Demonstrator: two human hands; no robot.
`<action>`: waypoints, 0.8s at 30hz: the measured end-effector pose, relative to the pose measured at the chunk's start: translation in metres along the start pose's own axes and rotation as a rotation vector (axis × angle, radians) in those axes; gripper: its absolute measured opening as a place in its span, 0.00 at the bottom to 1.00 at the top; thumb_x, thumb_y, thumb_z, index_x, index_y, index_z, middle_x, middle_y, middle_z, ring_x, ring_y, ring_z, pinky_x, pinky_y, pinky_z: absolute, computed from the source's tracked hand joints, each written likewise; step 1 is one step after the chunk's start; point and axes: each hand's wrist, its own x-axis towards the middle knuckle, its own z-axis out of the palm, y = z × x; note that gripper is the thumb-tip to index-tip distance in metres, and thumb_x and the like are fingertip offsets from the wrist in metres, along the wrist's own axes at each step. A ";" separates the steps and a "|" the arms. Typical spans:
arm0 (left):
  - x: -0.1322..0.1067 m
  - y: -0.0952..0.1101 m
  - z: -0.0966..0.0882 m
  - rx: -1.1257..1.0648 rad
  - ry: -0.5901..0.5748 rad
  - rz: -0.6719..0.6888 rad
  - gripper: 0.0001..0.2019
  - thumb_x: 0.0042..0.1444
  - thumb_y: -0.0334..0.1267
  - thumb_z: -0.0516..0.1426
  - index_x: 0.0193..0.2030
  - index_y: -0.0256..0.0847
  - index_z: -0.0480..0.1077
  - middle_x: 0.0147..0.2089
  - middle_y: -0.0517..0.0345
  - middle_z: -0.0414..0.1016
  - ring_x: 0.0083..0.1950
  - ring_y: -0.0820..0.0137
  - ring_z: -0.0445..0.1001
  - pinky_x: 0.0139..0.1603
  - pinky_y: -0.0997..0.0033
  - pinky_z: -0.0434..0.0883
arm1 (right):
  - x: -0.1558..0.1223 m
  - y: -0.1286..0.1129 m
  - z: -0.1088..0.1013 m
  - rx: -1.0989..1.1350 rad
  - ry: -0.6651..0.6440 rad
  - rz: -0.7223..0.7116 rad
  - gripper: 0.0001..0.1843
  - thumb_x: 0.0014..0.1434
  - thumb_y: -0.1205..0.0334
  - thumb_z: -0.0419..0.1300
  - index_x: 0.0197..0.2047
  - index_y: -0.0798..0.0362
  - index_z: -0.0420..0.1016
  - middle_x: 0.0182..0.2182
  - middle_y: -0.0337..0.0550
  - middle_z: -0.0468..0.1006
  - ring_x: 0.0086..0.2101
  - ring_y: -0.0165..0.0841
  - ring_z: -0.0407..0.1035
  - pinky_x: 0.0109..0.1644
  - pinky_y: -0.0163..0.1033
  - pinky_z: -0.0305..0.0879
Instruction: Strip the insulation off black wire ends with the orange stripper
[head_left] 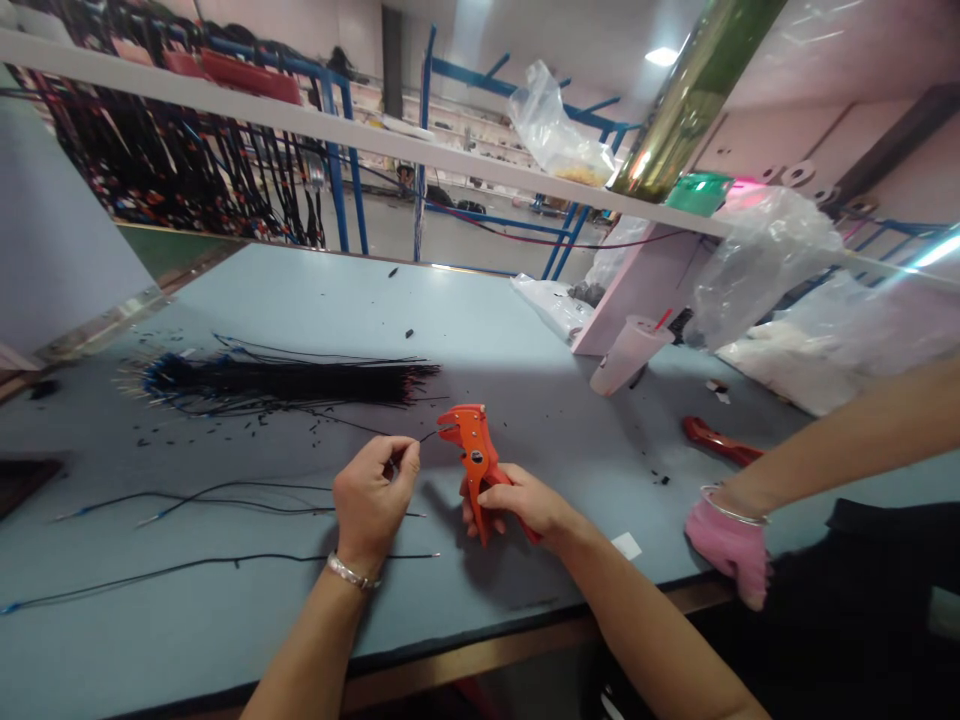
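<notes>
Right hand (514, 500) clamped around orange wire strippers (474, 440) over the grey-blue desk (480, 310); left hand (377, 490) pinching a black wire (428, 437), its end at their jaws. A bundle of black wires (300, 382) lies just beyond, single wires (202, 563) nearer the person. Behind, a white shelf (480, 163) bears a plastic bag (559, 130) before blue metal frames (358, 200).

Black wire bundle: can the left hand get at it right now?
Probably yes: the black wire bundle lies just beyond the left hand, with nothing bulky between them. The fingers pinch one black wire, though, and would likely need to release it first.
</notes>
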 end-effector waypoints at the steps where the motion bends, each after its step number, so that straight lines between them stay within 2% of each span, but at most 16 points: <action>1: 0.001 -0.001 0.000 -0.019 -0.011 -0.034 0.10 0.55 0.42 0.55 0.30 0.40 0.75 0.27 0.61 0.76 0.26 0.75 0.69 0.30 0.76 0.64 | 0.000 0.000 0.000 0.000 -0.017 0.007 0.12 0.44 0.64 0.56 0.35 0.58 0.70 0.27 0.44 0.77 0.25 0.32 0.74 0.20 0.29 0.58; 4: 0.004 -0.002 0.000 -0.080 -0.071 -0.110 0.12 0.54 0.44 0.55 0.30 0.40 0.75 0.27 0.60 0.77 0.27 0.73 0.71 0.29 0.76 0.66 | -0.001 0.000 -0.001 0.018 -0.091 0.025 0.13 0.44 0.63 0.57 0.35 0.58 0.71 0.27 0.44 0.77 0.25 0.32 0.74 0.21 0.29 0.58; 8: 0.006 -0.001 -0.001 -0.136 -0.130 -0.132 0.12 0.53 0.45 0.56 0.28 0.40 0.75 0.26 0.60 0.77 0.27 0.72 0.71 0.30 0.75 0.67 | -0.002 0.000 0.000 0.046 -0.180 0.038 0.12 0.44 0.62 0.58 0.34 0.59 0.71 0.27 0.44 0.76 0.25 0.31 0.74 0.20 0.28 0.56; 12: 0.007 -0.001 -0.002 -0.155 -0.128 -0.132 0.12 0.52 0.45 0.56 0.28 0.40 0.75 0.26 0.60 0.77 0.27 0.72 0.72 0.30 0.75 0.68 | -0.003 0.001 0.001 0.063 -0.164 0.026 0.12 0.45 0.62 0.57 0.34 0.58 0.70 0.26 0.43 0.76 0.24 0.31 0.74 0.19 0.28 0.54; 18: 0.007 -0.004 -0.002 -0.158 -0.141 -0.111 0.12 0.53 0.44 0.56 0.29 0.40 0.75 0.27 0.59 0.77 0.28 0.72 0.72 0.31 0.75 0.68 | -0.003 0.001 -0.003 0.098 -0.106 0.057 0.11 0.45 0.62 0.57 0.33 0.58 0.69 0.23 0.42 0.75 0.20 0.31 0.73 0.16 0.28 0.46; 24: 0.008 -0.004 -0.002 -0.156 -0.155 -0.123 0.12 0.52 0.44 0.56 0.29 0.40 0.75 0.26 0.59 0.77 0.28 0.72 0.72 0.31 0.75 0.69 | -0.003 0.003 -0.005 0.107 -0.143 0.056 0.12 0.44 0.63 0.58 0.33 0.59 0.70 0.24 0.43 0.76 0.22 0.32 0.74 0.17 0.28 0.48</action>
